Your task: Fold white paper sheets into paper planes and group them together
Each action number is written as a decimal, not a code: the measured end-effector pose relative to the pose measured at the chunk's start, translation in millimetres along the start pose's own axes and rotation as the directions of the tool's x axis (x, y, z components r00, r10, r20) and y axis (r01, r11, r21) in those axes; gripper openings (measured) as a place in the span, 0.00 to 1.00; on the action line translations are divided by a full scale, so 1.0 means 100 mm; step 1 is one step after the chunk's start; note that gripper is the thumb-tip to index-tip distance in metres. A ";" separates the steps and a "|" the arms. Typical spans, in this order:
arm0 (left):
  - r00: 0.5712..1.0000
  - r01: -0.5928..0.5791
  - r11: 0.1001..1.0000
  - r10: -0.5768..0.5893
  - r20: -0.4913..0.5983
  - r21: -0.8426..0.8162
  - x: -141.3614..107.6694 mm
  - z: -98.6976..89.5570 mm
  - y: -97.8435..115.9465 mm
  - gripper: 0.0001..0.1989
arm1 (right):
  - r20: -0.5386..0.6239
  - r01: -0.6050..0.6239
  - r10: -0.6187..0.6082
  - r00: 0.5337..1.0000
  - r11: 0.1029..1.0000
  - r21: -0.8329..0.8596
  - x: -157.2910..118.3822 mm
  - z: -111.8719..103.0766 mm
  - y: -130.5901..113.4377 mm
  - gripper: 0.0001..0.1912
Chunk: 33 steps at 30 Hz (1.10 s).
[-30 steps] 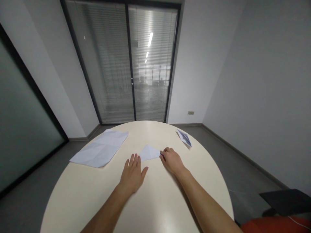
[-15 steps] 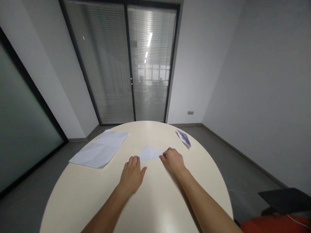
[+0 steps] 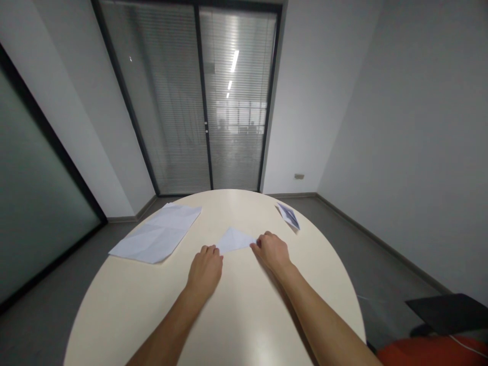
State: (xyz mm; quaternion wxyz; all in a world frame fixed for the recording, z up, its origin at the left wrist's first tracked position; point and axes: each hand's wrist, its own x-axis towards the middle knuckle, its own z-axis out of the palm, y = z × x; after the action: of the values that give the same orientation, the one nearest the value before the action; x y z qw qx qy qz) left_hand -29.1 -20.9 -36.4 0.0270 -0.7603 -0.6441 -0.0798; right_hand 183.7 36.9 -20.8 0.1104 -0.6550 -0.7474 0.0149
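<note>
On the surface (image 3: 236,305), your right hand (image 3: 269,250) pinches the folded paper (image 3: 235,240); your left hand (image 3: 206,265) curls at its left corner, grip unclear.

From here I see a round table (image 3: 236,209) carrying a creased sheet (image 3: 158,234), a paper triangle (image 3: 234,240) and a folded paper (image 3: 288,216).

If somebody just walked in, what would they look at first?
Probably the small white paper in the middle of the big pale round table, with the left hand at its left corner and the right hand at its right. Next might come the larger creased sheet on the table's left, then something bright red at the bottom right.
</note>
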 end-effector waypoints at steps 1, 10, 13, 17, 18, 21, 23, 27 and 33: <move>1.000 -0.003 1.000 0.003 0.003 -0.002 0.01 0.00 -0.01 0.18 | 0.001 0.008 -0.008 1.000 1.000 0.002 0.00 0.00 0.01 0.16; 1.000 -0.017 0.998 0.016 0.015 0.055 0.02 0.02 -0.02 0.20 | 0.016 0.181 -0.182 0.983 0.983 0.024 -0.02 0.00 0.06 0.15; 1.000 0.004 0.999 -0.005 0.015 0.048 0.02 0.01 -0.02 0.19 | 0.015 0.191 -0.191 0.982 0.982 0.002 -0.01 0.03 0.05 0.15; 1.000 0.012 0.999 -0.013 0.023 0.035 0.03 0.03 -0.05 0.18 | 0.007 0.204 -0.204 0.979 0.979 0.002 -0.01 0.04 0.05 0.15; 1.000 0.013 0.999 -0.014 0.022 0.033 0.04 0.03 -0.07 0.17 | 0.006 0.208 -0.208 0.978 0.978 0.005 -0.01 0.04 0.06 0.15; 1.000 0.027 1.000 -0.027 0.008 0.009 0.05 0.02 -0.12 0.15 | 0.017 0.216 -0.216 0.976 0.976 0.020 0.00 0.02 0.07 0.15; 0.998 0.059 0.998 -0.059 0.003 -0.018 0.07 -0.01 -0.14 0.13 | 0.028 0.213 -0.214 0.976 0.977 0.028 0.00 0.01 0.07 0.16; 0.988 0.151 0.987 -0.150 0.027 -0.045 0.07 -0.08 -0.13 0.11 | 0.025 0.173 -0.174 0.984 0.984 0.035 0.00 0.01 0.08 0.17; 0.985 0.169 0.985 -0.169 0.037 0.020 0.05 -0.09 -0.06 0.13 | 0.038 0.122 -0.123 0.992 0.992 0.029 0.01 0.03 0.09 0.17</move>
State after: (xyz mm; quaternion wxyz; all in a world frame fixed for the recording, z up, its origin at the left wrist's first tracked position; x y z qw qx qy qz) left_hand -35.3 -16.5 -27.3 0.0142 -0.7040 -0.7074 -0.0619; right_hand 191.5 39.4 -25.2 0.1051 -0.6058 -0.7881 0.0309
